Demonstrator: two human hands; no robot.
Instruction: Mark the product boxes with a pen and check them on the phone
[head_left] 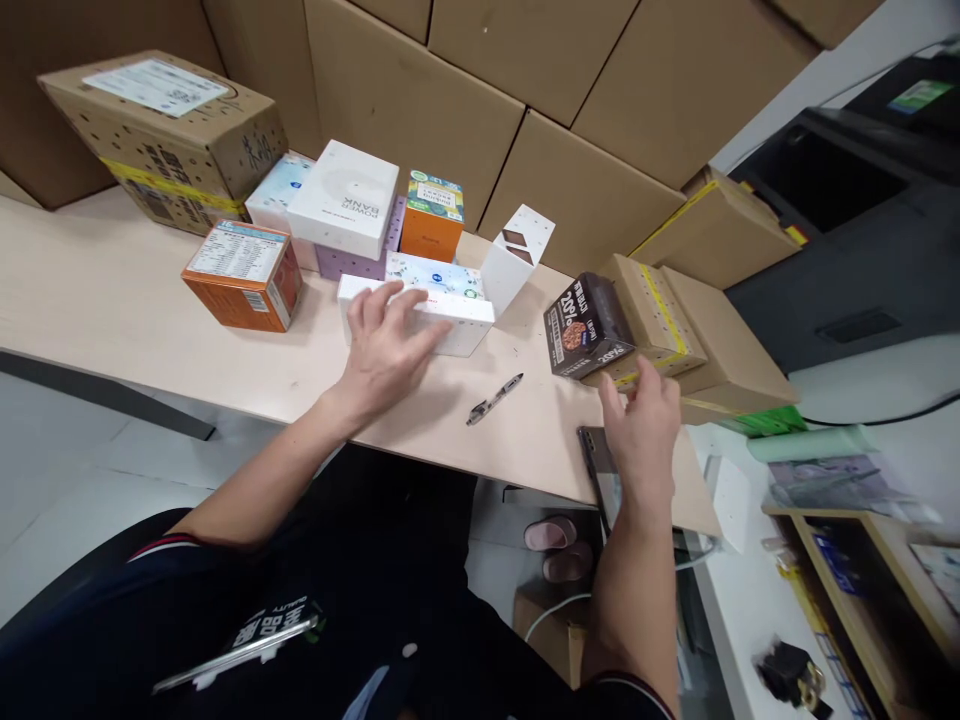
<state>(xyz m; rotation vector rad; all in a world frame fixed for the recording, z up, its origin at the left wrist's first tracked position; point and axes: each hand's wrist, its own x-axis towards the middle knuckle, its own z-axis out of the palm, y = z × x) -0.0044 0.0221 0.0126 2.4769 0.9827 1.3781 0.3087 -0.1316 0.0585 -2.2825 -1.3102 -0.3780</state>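
Note:
My left hand (pixel 390 345) is at a long, low white box (pixel 469 325) in the middle of the table. Its fingers bend over the box's top edge, and the thumb lies towards the front face. Directly behind it is a white and blue patterned box (pixel 435 272). My right hand (pixel 645 425) hovers by the lower corner of a dark printed box (pixel 589 325), thumb and fingers apart, holding nothing visible. Under its wrist a phone (pixel 600 460) lies at the table edge. Between both hands lies a pen (pixel 495 398).
A white power bank box (pixel 345 200) rests on other boxes. Orange boxes (pixel 244 275), a tilted white box (pixel 517 260) and a taped carton (pixel 172 140) stand around. Kraft boxes (pixel 656 310) are at right. Large cartons (pixel 412 110) line the back.

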